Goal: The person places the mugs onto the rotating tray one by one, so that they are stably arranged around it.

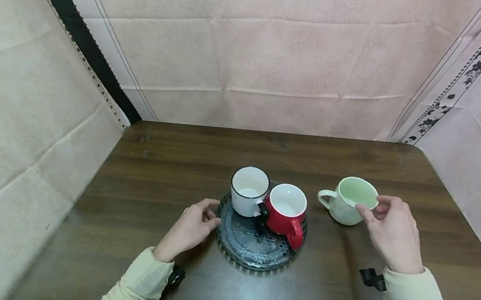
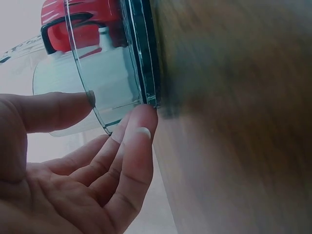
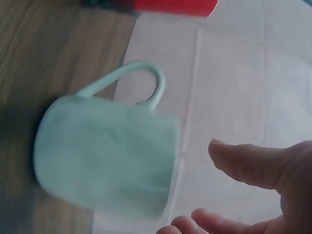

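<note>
A round, scalloped glass tray (image 1: pixel 250 250) lies on the wooden table, bearing a white mug (image 1: pixel 244 204) with a black rim and handle and a red mug (image 1: pixel 279 221) with a white inside. My left hand (image 1: pixel 189 227) pinches the tray's left edge. In the left wrist view, its thumb (image 2: pixel 68 108) is at the clear rim and the fingers reach under the side. To the right of the tray stands an upright pale green mug (image 3: pixel 105 156), handle towards the tray. My right hand (image 1: pixel 393 233) hovers at that mug's right side, thumb and fingers spread; the right wrist view shows them apart from it.
The brown wooden table (image 1: pixel 165 170) ends at a back edge just behind the mugs. Pale cloth (image 1: pixel 280 59) hangs behind it, with more cloth on the left and right sides. A dark band (image 1: pixel 83 28) runs down the left cloth.
</note>
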`<state>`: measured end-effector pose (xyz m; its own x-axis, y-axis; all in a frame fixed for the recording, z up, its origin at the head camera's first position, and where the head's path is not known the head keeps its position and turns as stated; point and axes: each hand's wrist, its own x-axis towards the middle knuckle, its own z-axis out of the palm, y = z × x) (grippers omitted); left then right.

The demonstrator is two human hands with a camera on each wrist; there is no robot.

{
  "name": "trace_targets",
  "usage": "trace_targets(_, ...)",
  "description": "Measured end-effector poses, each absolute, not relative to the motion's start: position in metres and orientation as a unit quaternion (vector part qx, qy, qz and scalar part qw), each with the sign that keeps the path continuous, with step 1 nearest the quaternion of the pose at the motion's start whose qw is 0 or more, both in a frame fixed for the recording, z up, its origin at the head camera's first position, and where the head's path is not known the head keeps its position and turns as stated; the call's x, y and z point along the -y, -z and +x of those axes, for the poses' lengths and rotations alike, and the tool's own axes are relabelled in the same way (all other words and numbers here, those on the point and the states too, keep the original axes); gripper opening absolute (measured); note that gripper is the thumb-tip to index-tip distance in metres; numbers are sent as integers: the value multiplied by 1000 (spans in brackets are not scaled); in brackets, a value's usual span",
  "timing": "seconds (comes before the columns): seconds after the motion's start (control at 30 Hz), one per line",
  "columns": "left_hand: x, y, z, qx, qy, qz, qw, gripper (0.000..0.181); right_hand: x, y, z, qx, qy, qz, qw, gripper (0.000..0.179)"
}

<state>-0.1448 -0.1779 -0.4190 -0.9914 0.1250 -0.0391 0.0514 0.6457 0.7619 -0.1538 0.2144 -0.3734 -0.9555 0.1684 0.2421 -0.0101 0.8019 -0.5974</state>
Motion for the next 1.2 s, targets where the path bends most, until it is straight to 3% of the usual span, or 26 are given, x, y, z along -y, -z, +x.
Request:
trace_targets(0.27, 177, 419, -144, -907, -416, 49, 44, 39, -225, 385, -163, 942, -302, -73, 126, 76)
trace_targets(0.4, 178, 419, -144, -907, -415, 51, 43, 39, -218, 389, -166, 940, -297, -77, 150, 81)
trace_targets(0.6, 178, 419, -144, -907, -417, 48, 46, 39, -189, 388, -170, 930, -293, -15, 219, 54)
trace_targets(0.73, 177, 419, -144, -905, -419, 49, 51, 39, -170, 389, -177, 927, -293, 64, 225, 35)
trace_targets(1.0, 175, 419, -143, -908, -414, 50, 47, 39, -156, 397, -191, 944, -254, 142, 157, 38)
trace_targets(1.2, 176, 419, -143, -909, -411, 50, 38, 37, -151, 398, -193, 946, -237, 156, 154, 33)
